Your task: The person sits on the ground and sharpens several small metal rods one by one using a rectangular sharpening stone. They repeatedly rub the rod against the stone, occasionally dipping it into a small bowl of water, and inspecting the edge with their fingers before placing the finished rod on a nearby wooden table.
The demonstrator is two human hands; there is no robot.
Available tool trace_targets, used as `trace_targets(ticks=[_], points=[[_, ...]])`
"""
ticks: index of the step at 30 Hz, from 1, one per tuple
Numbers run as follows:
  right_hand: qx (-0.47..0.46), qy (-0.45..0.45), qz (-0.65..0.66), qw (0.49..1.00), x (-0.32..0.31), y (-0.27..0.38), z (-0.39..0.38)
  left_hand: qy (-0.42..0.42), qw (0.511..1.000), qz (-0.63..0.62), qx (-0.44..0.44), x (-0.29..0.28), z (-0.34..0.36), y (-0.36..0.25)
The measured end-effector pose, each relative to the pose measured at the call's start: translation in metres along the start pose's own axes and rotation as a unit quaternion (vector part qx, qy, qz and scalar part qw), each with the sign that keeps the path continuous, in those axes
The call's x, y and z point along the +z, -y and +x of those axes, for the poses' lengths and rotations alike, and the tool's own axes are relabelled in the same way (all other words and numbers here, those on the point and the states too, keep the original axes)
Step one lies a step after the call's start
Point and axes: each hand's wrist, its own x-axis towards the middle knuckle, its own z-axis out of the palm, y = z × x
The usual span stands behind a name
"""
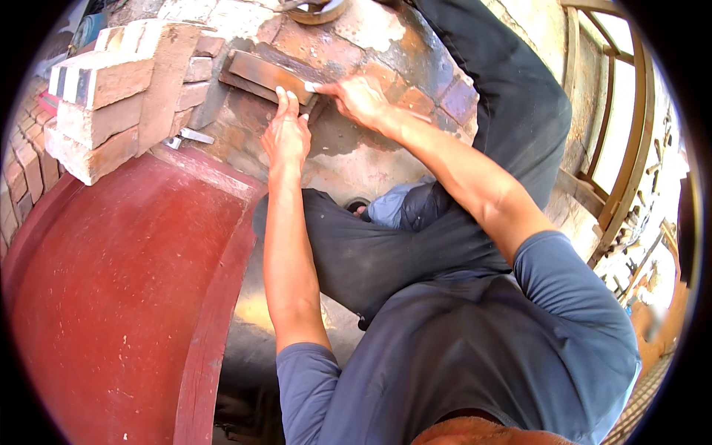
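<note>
A reddish-brown rectangular block [268, 75] lies on the brick floor ahead of me, with a darker flat piece [248, 90] along its near side. My left hand [287, 137] reaches to the block's near edge, its fingers stretched out and their tips at that edge. From the right comes my right hand [360, 101], its index finger extended and the others curled. A small white tip [310, 87] shows at that finger, over the block's right end. Whether it belongs to something held in the curled fingers is hidden.
Bricks stand in a stack [111, 96] at the left, beside a red panel [133, 289] with a raised border. A small metal piece [194, 136] rests by the stack. A round metal object [317, 10] is at the far edge. Wooden framing [630, 141] rises at the right.
</note>
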Motion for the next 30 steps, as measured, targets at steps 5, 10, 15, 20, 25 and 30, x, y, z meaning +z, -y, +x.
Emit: trace_targets(ticks=[5, 10, 15, 20, 25, 30], points=[[-0.018, -0.035, 0.009, 0.999, -0.001, -0.001, 0.008, -0.013, 1.000, -0.021, 0.001, 0.005, 0.000, 0.003], [-0.011, -0.001, -0.010, 1.000, 0.003, -0.004, 0.000, -0.020, 1.000, -0.001, 0.012, 0.008, -0.003, 0.005], [-0.037, -0.080, 0.042, 0.995, 0.015, -0.007, 0.010, -0.012, 1.000, -0.014, 0.002, 0.005, -0.003, 0.003], [0.032, 0.022, 0.042, 0.998, -0.003, 0.004, -0.004, -0.013, 1.000, -0.026, -0.005, 0.004, 0.000, 0.005], [0.021, -0.047, 0.073, 0.996, 0.007, 0.003, 0.001, 0.005, 0.999, -0.029, -0.022, -0.004, -0.002, -0.004], [0.044, -0.050, 0.072, 0.995, 0.009, 0.006, 0.001, -0.013, 0.999, -0.028, -0.011, 0.004, -0.001, 0.002]])
